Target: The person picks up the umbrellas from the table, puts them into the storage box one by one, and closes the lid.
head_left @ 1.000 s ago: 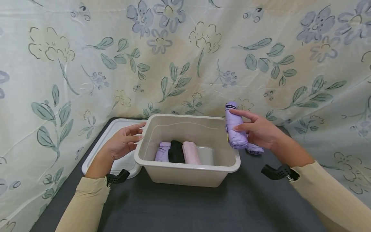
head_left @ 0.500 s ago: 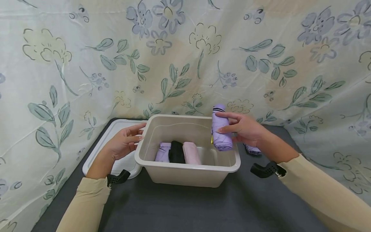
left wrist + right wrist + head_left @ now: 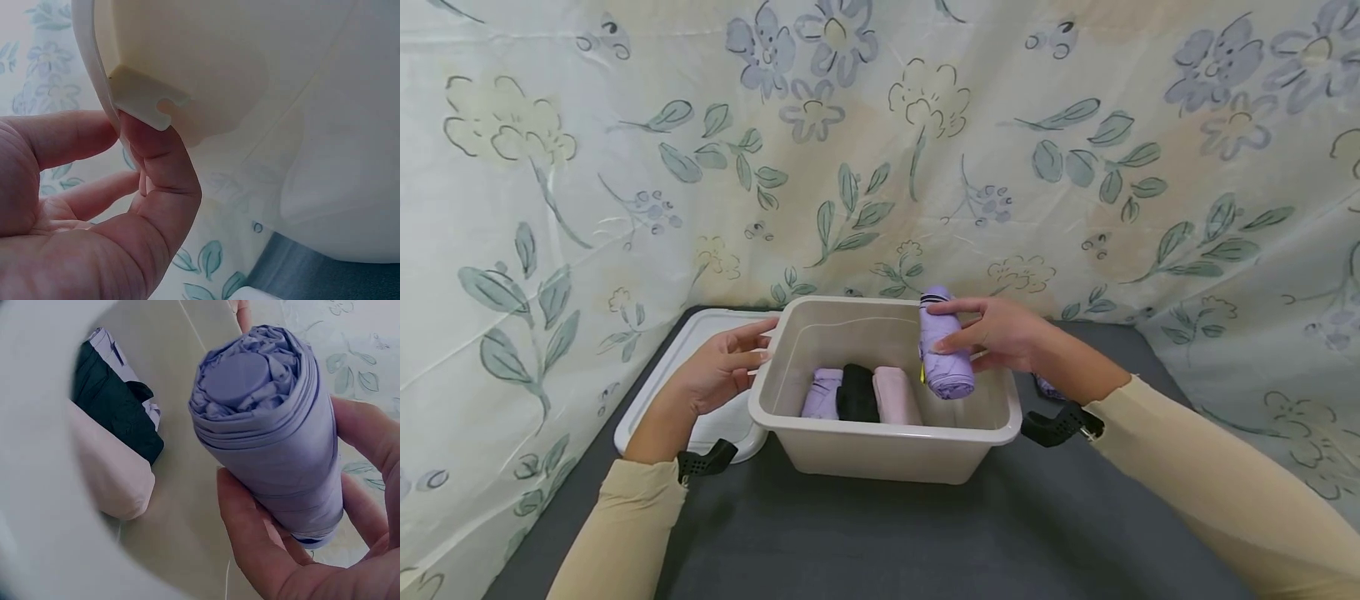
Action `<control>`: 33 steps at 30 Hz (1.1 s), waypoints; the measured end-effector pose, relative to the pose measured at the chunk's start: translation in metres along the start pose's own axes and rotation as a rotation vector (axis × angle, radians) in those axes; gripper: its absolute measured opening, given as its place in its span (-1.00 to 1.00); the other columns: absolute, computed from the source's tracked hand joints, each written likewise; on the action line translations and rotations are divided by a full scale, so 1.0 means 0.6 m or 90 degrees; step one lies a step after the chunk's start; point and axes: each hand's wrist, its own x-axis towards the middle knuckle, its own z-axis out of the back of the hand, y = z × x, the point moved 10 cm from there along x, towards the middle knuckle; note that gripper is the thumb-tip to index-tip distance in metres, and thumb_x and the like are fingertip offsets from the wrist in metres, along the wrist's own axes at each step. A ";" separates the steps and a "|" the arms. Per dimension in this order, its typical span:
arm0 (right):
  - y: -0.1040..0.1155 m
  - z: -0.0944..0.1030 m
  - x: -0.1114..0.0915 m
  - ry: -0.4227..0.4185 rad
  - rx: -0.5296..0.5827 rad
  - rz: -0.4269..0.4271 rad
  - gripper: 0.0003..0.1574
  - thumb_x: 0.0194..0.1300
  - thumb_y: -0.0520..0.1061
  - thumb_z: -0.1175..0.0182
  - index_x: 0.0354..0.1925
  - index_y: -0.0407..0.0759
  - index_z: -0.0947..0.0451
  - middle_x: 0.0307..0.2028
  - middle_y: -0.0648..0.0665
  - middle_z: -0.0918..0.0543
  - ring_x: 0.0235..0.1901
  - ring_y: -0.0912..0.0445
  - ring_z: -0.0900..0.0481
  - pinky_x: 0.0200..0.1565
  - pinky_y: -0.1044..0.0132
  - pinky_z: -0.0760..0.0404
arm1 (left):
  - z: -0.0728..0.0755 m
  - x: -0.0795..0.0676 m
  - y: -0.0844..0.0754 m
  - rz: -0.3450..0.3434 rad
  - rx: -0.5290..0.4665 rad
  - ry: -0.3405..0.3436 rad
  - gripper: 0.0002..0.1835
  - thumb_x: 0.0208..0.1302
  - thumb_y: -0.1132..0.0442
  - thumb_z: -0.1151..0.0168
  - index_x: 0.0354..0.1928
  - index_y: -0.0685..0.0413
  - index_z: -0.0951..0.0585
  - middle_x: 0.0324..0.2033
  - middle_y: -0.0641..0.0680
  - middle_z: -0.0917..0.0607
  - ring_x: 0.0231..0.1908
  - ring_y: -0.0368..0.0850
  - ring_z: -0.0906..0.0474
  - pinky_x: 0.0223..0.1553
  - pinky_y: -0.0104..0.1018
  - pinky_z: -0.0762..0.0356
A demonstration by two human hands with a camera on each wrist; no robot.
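My right hand point(image 3: 1000, 333) pinches a rolled lavender folding umbrella point(image 3: 945, 354) between thumb and fingers, over the right half of a beige plastic storage bin point(image 3: 880, 454). The umbrella stands tilted, its round end cap point(image 3: 237, 378) showing in the right wrist view. Inside the bin, a purple roll point(image 3: 822, 394), a black folding umbrella point(image 3: 857, 394) and a pink roll point(image 3: 896, 396) lie side by side at the left and middle. At the bin's left end my left hand point(image 3: 718, 367) grips the rim, with a finger curled under its lip point(image 3: 144, 106).
A white lid point(image 3: 715, 427) lies on the dark tabletop point(image 3: 850, 533) to the left, partly under the left hand. Another purple roll point(image 3: 1047, 388) rests right of the bin, mostly hidden behind the right wrist. A floral curtain point(image 3: 850, 167) hangs close behind.
My right hand has carried the lavender umbrella leftward and slightly down, from the bin's right rim to over its inside. My left hand has stayed on the rim.
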 end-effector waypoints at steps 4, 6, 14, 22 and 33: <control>0.001 -0.007 0.011 0.000 -0.029 -0.027 -0.11 0.23 -0.25 -0.45 0.46 0.12 -0.41 0.38 -0.32 -0.33 0.15 -0.22 -0.56 0.02 0.01 -0.73 | 0.000 0.002 0.001 -0.005 0.002 0.002 -0.29 0.49 0.44 -0.09 0.60 0.18 -0.11 -0.03 0.02 -0.59 -0.10 -0.20 -0.70 -0.08 -0.31 -0.73; 0.003 -0.010 0.016 -0.003 -0.050 -0.038 -0.11 0.20 -0.23 -0.49 0.44 0.13 -0.45 0.36 -0.30 -0.36 0.12 -0.20 -0.59 -0.01 0.05 -0.74 | 0.001 0.002 0.001 -0.009 0.002 0.005 -0.28 0.49 0.44 -0.09 0.60 0.18 -0.11 -0.03 0.01 -0.60 -0.10 -0.20 -0.71 -0.08 -0.31 -0.73; 0.006 -0.030 0.024 0.013 -0.092 -0.068 -0.20 0.18 -0.18 -0.51 0.36 0.12 -0.54 0.25 -0.31 -0.49 -0.02 -0.17 -0.70 -0.03 0.01 -0.76 | -0.002 0.000 0.003 -0.007 -0.015 0.012 -0.27 0.50 0.45 -0.07 0.61 0.18 -0.07 -0.02 0.01 -0.62 -0.12 -0.20 -0.72 -0.07 -0.30 -0.74; -0.003 -0.049 0.035 0.033 -0.148 -0.106 -0.24 0.16 -0.14 -0.54 0.32 0.08 -0.58 0.18 -0.34 -0.58 -0.06 -0.18 -0.74 -0.06 0.00 -0.77 | -0.004 -0.002 0.001 0.002 -0.007 0.004 -0.27 0.50 0.43 -0.10 0.61 0.16 -0.09 0.00 0.02 -0.62 -0.09 -0.18 -0.72 -0.05 -0.29 -0.74; -0.021 -0.075 0.068 0.054 -0.175 -0.148 -0.29 0.20 -0.18 -0.50 0.31 0.00 -0.59 0.16 -0.38 -0.58 -0.07 -0.23 -0.73 -0.09 -0.04 -0.78 | -0.005 -0.003 0.000 -0.008 -0.010 0.010 -0.29 0.50 0.42 -0.10 0.60 0.17 -0.11 -0.02 0.01 -0.64 -0.11 -0.17 -0.72 -0.06 -0.28 -0.74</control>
